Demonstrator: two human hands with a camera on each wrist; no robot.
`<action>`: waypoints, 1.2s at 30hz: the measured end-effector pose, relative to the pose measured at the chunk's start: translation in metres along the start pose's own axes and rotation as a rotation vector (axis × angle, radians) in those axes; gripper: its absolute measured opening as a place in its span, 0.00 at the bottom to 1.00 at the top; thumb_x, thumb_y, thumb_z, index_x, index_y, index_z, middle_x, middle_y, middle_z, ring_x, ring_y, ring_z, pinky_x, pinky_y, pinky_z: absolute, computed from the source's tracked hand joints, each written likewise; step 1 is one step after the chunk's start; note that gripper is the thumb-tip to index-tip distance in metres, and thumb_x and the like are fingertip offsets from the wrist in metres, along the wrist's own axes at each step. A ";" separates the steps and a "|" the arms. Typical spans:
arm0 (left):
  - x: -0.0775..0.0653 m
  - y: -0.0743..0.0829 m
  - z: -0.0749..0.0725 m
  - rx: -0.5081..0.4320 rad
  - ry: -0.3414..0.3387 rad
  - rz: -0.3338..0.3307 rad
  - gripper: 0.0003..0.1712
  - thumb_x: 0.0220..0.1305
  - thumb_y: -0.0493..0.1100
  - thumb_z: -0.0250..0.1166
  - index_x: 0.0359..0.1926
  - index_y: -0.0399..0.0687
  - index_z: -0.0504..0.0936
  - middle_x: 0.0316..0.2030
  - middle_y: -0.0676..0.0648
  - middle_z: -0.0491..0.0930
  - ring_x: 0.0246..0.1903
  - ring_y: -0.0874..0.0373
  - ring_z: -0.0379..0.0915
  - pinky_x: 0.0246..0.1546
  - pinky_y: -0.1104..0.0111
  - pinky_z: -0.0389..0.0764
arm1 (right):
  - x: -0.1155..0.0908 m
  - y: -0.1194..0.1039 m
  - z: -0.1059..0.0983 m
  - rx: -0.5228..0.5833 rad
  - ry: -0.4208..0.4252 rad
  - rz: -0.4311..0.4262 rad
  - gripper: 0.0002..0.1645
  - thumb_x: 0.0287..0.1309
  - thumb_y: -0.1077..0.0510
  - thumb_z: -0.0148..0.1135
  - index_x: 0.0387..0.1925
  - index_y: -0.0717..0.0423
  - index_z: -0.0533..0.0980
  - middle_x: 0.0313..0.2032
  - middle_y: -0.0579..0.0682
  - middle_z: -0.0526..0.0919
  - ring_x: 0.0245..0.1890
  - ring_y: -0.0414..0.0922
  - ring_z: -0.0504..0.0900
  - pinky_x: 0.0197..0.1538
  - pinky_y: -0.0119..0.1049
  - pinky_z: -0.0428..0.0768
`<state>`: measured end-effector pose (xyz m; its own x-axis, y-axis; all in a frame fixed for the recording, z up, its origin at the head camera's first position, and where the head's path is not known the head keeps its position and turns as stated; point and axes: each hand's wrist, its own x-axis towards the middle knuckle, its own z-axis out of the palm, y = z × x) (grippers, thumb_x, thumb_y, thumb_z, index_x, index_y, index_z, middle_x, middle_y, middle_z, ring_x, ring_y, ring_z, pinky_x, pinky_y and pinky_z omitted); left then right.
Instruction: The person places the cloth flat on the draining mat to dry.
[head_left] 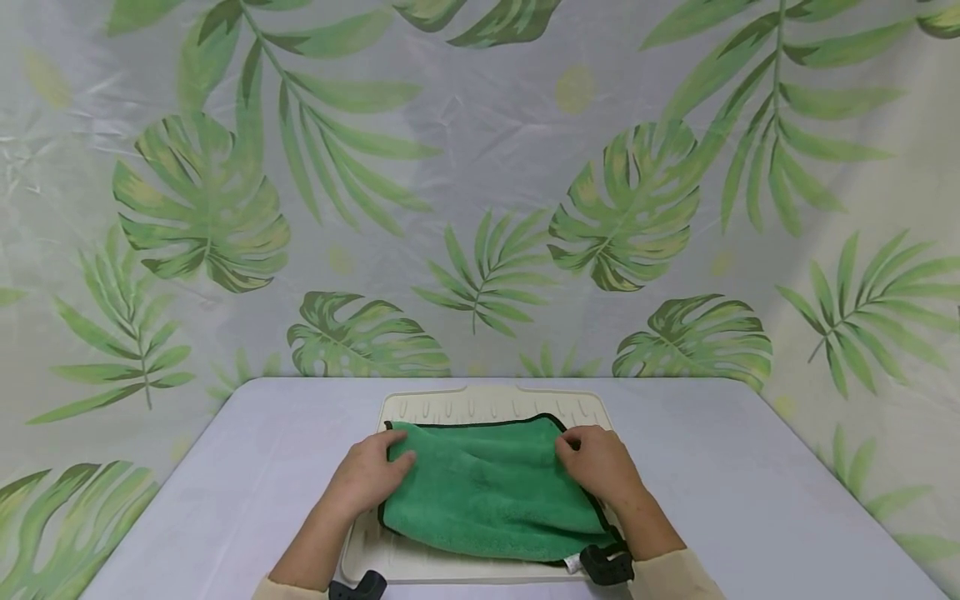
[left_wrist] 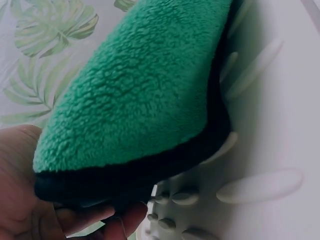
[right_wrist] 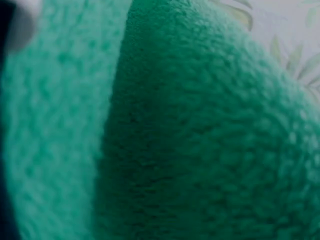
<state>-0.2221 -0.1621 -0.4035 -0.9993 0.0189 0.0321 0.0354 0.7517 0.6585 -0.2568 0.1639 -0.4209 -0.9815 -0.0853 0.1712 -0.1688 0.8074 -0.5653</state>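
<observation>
A green plush cloth (head_left: 480, 492) with black edging spreads over a cream ridged board (head_left: 367, 546) in the head view. My left hand (head_left: 370, 473) grips its left edge, thumb on top. In the left wrist view, fingertips (left_wrist: 134, 218) curl below the black border of the cloth (left_wrist: 135, 90), which stands raised off the board there. At the far right edge my right hand (head_left: 602, 462) pinches the cloth between thumb and curled fingers. Folded green pile of the cloth (right_wrist: 215, 130) fills most of the right wrist view, hiding that hand's fingers.
The board lies on a white-covered table (head_left: 697, 450). A small white label (head_left: 573, 563) shows at the cloth's near right corner. Black wrist mounts (head_left: 358, 586) sit below both hands. Behind the table hangs a leaf-patterned curtain (head_left: 480, 183).
</observation>
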 end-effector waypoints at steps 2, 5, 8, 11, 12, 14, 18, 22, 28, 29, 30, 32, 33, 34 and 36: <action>0.000 0.000 0.001 -0.008 0.006 0.000 0.28 0.72 0.46 0.61 0.69 0.38 0.74 0.68 0.33 0.73 0.69 0.32 0.67 0.66 0.39 0.71 | 0.001 0.001 0.000 -0.015 0.036 0.000 0.09 0.67 0.56 0.65 0.42 0.56 0.86 0.34 0.52 0.89 0.22 0.40 0.75 0.28 0.36 0.73; 0.000 0.000 0.001 -0.016 -0.001 0.010 0.30 0.72 0.47 0.62 0.70 0.39 0.73 0.69 0.32 0.72 0.70 0.32 0.65 0.67 0.38 0.70 | 0.001 0.002 0.000 0.009 0.021 -0.004 0.09 0.66 0.61 0.64 0.46 0.55 0.83 0.40 0.56 0.89 0.22 0.41 0.74 0.28 0.36 0.73; 0.000 -0.001 0.000 -0.013 -0.029 0.019 0.28 0.72 0.48 0.62 0.68 0.41 0.75 0.68 0.33 0.74 0.69 0.32 0.67 0.65 0.38 0.71 | 0.000 0.001 0.000 0.045 -0.042 -0.013 0.15 0.65 0.67 0.59 0.50 0.54 0.82 0.47 0.59 0.87 0.20 0.41 0.69 0.27 0.35 0.70; 0.000 -0.003 -0.002 -0.007 -0.066 0.026 0.24 0.72 0.49 0.64 0.64 0.45 0.80 0.64 0.35 0.78 0.66 0.34 0.71 0.62 0.40 0.74 | 0.000 0.002 0.000 0.072 -0.100 -0.011 0.17 0.66 0.68 0.56 0.51 0.53 0.82 0.49 0.58 0.87 0.17 0.41 0.63 0.25 0.34 0.66; 0.000 -0.003 -0.003 -0.011 -0.079 0.023 0.23 0.71 0.50 0.64 0.62 0.46 0.80 0.64 0.36 0.78 0.65 0.35 0.72 0.62 0.40 0.75 | 0.000 0.002 -0.001 0.074 -0.112 -0.014 0.17 0.66 0.68 0.56 0.51 0.53 0.83 0.49 0.57 0.87 0.17 0.41 0.63 0.25 0.34 0.66; 0.000 -0.004 -0.004 -0.017 -0.095 0.020 0.22 0.71 0.50 0.64 0.61 0.46 0.81 0.64 0.36 0.78 0.65 0.35 0.73 0.61 0.41 0.75 | -0.001 0.003 -0.002 0.085 -0.123 -0.012 0.16 0.66 0.67 0.56 0.51 0.55 0.84 0.49 0.57 0.87 0.17 0.41 0.63 0.24 0.35 0.67; 0.001 -0.005 -0.003 -0.052 -0.086 0.024 0.28 0.74 0.49 0.61 0.69 0.43 0.74 0.68 0.33 0.73 0.70 0.33 0.66 0.65 0.39 0.71 | -0.002 0.004 -0.005 0.110 -0.092 -0.008 0.18 0.67 0.65 0.55 0.54 0.59 0.83 0.52 0.60 0.86 0.16 0.41 0.65 0.25 0.36 0.69; 0.002 -0.006 0.001 -0.151 -0.101 0.091 0.37 0.76 0.45 0.57 0.80 0.44 0.56 0.77 0.32 0.58 0.77 0.33 0.51 0.72 0.37 0.60 | 0.001 0.005 -0.006 0.129 -0.025 0.012 0.24 0.68 0.63 0.54 0.63 0.59 0.77 0.39 0.62 0.88 0.12 0.39 0.59 0.20 0.34 0.66; 0.001 -0.008 0.005 -0.245 -0.160 0.176 0.52 0.73 0.46 0.63 0.83 0.46 0.39 0.81 0.34 0.40 0.80 0.33 0.40 0.74 0.36 0.55 | 0.004 0.009 -0.007 0.099 -0.030 0.038 0.42 0.69 0.59 0.57 0.78 0.65 0.54 0.48 0.69 0.83 0.43 0.63 0.85 0.45 0.55 0.84; 0.001 -0.008 0.004 -0.247 -0.164 0.168 0.52 0.72 0.46 0.64 0.83 0.47 0.39 0.81 0.34 0.41 0.79 0.31 0.43 0.74 0.36 0.57 | 0.004 0.009 -0.008 0.083 -0.045 0.038 0.44 0.69 0.58 0.58 0.78 0.66 0.52 0.59 0.73 0.77 0.56 0.68 0.80 0.53 0.60 0.81; 0.001 -0.008 0.004 -0.243 -0.164 0.158 0.52 0.72 0.46 0.64 0.83 0.47 0.40 0.81 0.33 0.44 0.77 0.30 0.48 0.72 0.36 0.60 | 0.003 0.009 -0.008 0.067 -0.063 0.037 0.45 0.69 0.58 0.59 0.79 0.66 0.50 0.68 0.75 0.68 0.65 0.71 0.72 0.58 0.64 0.77; 0.000 -0.008 0.002 -0.214 -0.167 0.121 0.51 0.71 0.47 0.65 0.83 0.48 0.43 0.78 0.31 0.53 0.72 0.28 0.59 0.68 0.37 0.67 | 0.002 0.009 -0.010 0.038 -0.098 0.047 0.46 0.68 0.57 0.60 0.79 0.65 0.50 0.72 0.76 0.60 0.68 0.73 0.67 0.59 0.65 0.76; 0.000 -0.008 0.002 -0.193 -0.171 0.102 0.51 0.70 0.48 0.66 0.82 0.48 0.45 0.76 0.30 0.58 0.69 0.29 0.66 0.66 0.38 0.71 | 0.002 0.009 -0.010 0.025 -0.110 0.056 0.46 0.68 0.56 0.61 0.79 0.64 0.51 0.70 0.77 0.62 0.66 0.73 0.70 0.54 0.63 0.78; 0.000 -0.008 0.001 -0.172 -0.176 0.084 0.49 0.70 0.48 0.66 0.82 0.48 0.48 0.72 0.30 0.65 0.65 0.31 0.71 0.63 0.40 0.74 | 0.002 0.009 -0.011 0.013 -0.118 0.065 0.45 0.67 0.56 0.61 0.78 0.64 0.53 0.68 0.78 0.64 0.62 0.73 0.73 0.50 0.61 0.80; 0.000 -0.007 0.000 -0.135 -0.196 0.059 0.47 0.68 0.49 0.67 0.81 0.48 0.54 0.63 0.33 0.75 0.56 0.39 0.80 0.54 0.45 0.80 | 0.002 0.009 -0.012 -0.010 -0.128 0.076 0.43 0.67 0.55 0.62 0.77 0.63 0.56 0.66 0.78 0.67 0.60 0.71 0.75 0.46 0.58 0.80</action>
<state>-0.2222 -0.1673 -0.4084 -0.9783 0.1972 -0.0642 0.0817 0.6509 0.7547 -0.2593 0.1783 -0.4162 -0.9950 -0.0970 0.0230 -0.0930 0.8203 -0.5643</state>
